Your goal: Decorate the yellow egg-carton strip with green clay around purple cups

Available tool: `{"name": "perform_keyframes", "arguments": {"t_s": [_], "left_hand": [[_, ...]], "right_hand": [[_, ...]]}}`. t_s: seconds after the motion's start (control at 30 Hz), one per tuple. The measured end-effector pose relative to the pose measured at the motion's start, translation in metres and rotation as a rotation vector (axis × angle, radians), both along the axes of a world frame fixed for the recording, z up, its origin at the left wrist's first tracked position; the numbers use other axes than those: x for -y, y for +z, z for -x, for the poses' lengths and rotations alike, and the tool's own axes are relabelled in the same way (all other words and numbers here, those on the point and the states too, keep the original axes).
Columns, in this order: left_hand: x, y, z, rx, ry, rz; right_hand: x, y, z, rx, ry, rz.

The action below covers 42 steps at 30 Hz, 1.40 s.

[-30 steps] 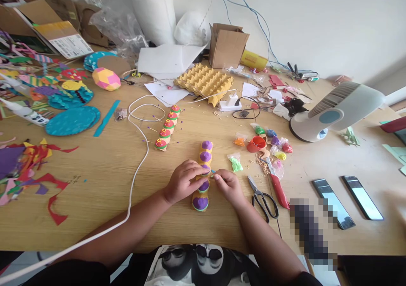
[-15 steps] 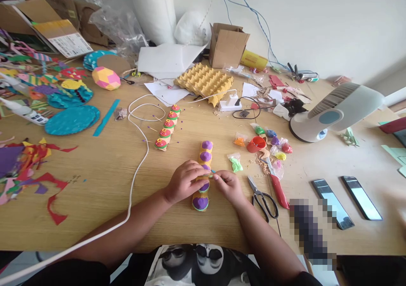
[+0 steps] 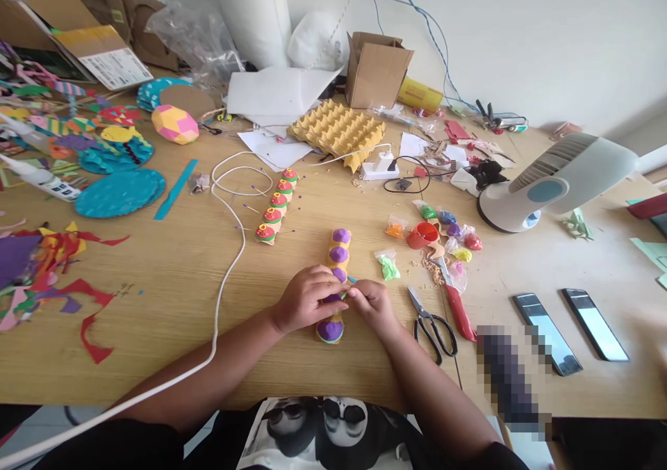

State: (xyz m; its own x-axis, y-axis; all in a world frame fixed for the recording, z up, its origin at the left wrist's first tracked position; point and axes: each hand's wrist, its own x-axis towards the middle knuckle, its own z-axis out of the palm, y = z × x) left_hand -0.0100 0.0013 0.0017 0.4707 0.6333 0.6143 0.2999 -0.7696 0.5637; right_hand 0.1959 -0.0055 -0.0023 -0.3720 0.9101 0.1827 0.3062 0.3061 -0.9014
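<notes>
A strip of egg carton topped with purple clay domes lies lengthwise in front of me, its lower edges lined with light green. My left hand bends over the strip from the left, fingers closed around its middle cups and covering them. From the right, my right hand pinches thumb and forefinger together against the strip's side, meeting the left fingertips. A thin blue stick pokes out just above the right fingers; whatever lies inside the pinch is hidden. Farther left lies a second strip with red and green domes, pins around it.
Scissors and a red-handled knife lie right of my hands, near bagged clay and a red tape roll. Two phones and a fan stand farther right. A white cable crosses my left forearm.
My right fingers have shifted slightly down along the strip's side, closer against the left fingertips. The blue stick now shows above the right hand. The camera view has moved a little.
</notes>
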Motion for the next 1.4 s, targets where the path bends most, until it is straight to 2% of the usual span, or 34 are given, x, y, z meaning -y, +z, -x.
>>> {"name": "perform_keyframes", "arguments": {"t_s": [0.23,0.5,0.93,1.13,1.4], "left_hand": [[0.001,-0.004,0.000,0.031,0.057,-0.015],[0.001,-0.001,0.003,0.061,0.095,0.010],[0.000,0.002,0.007,0.020,0.096,0.057],[-0.001,0.001,0.006,0.043,0.099,0.061],[-0.003,-0.001,0.004,0.082,0.155,0.058]], "right_hand": [[0.001,-0.006,0.000,-0.029,0.029,0.039],[0.003,0.006,-0.001,-0.114,-0.001,0.172],[0.004,0.005,0.000,-0.062,0.031,0.020],[0.004,0.007,0.001,-0.028,-0.008,0.052],[0.003,0.000,0.003,-0.092,-0.084,0.128]]}}
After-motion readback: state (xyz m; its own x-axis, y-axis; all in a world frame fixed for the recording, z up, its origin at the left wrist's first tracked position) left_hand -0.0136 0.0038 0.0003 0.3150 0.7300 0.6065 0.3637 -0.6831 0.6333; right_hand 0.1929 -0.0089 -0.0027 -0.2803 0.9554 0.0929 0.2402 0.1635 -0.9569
